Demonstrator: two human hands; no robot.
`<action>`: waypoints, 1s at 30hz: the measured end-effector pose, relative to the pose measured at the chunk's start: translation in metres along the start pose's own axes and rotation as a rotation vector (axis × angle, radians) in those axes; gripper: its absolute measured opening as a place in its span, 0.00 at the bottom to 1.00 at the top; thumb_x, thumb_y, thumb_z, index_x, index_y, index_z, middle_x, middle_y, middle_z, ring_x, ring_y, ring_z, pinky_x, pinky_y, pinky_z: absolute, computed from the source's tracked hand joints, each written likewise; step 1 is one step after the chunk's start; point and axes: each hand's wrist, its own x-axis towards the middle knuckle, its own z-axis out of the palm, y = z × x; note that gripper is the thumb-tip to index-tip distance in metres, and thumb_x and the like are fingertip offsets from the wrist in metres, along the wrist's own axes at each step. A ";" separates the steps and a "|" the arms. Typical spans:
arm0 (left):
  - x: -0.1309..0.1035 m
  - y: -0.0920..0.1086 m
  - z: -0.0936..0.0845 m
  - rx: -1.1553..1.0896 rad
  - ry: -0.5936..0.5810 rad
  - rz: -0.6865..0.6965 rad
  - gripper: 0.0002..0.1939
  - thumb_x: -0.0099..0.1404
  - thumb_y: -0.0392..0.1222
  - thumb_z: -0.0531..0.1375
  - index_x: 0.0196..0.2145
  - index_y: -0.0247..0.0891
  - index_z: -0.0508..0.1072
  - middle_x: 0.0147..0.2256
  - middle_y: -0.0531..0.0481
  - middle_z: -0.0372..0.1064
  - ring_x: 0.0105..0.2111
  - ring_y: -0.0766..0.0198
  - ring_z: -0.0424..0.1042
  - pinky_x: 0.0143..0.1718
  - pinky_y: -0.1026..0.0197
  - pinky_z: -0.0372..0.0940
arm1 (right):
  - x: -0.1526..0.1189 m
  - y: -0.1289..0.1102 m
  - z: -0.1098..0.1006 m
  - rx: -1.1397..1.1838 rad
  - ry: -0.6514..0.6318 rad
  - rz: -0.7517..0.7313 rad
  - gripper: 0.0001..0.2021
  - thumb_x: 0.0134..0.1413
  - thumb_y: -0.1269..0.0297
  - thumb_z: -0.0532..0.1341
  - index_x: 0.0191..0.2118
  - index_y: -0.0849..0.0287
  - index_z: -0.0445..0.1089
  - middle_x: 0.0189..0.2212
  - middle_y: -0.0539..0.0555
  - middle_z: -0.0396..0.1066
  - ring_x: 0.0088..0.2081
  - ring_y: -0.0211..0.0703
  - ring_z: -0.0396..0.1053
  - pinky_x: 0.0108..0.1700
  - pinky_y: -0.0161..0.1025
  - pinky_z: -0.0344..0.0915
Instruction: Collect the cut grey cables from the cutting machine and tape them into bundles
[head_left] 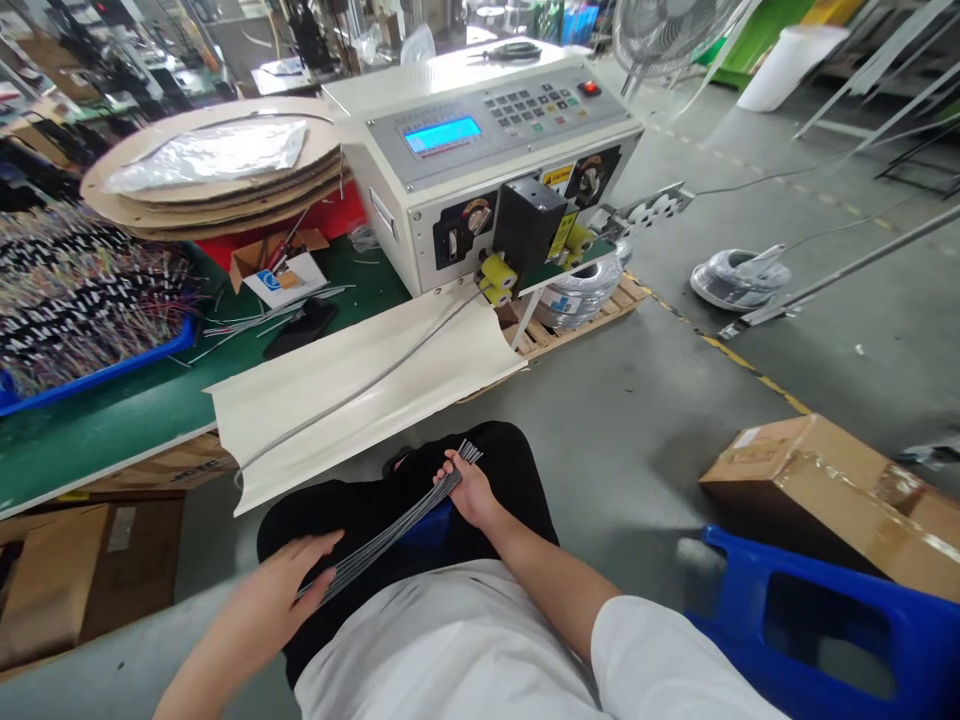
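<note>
Currently | grey cables [388, 534] — slim, bundled, gently bowed | right hand [469, 490] curled round them | left hand [296, 582] — half-open, contact unclear

A yellow sticker [557, 178] on the white machine [517, 152] seems to say "CAUTION"; the blue screen [442, 135] is too blurry.

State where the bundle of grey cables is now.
In the head view, the bundle of thin grey cables slants across lower centre, over the black trousers, gripped near its upper end by the right hand, its lower part at the left hand.
</note>
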 end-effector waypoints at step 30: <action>-0.002 0.043 0.009 0.494 0.552 0.332 0.22 0.66 0.38 0.58 0.58 0.44 0.67 0.21 0.58 0.65 0.21 0.70 0.67 0.25 0.62 0.58 | -0.004 -0.007 -0.003 -0.141 -0.021 0.032 0.18 0.54 0.52 0.64 0.47 0.57 0.72 0.45 0.59 0.76 0.48 0.53 0.74 0.53 0.52 0.66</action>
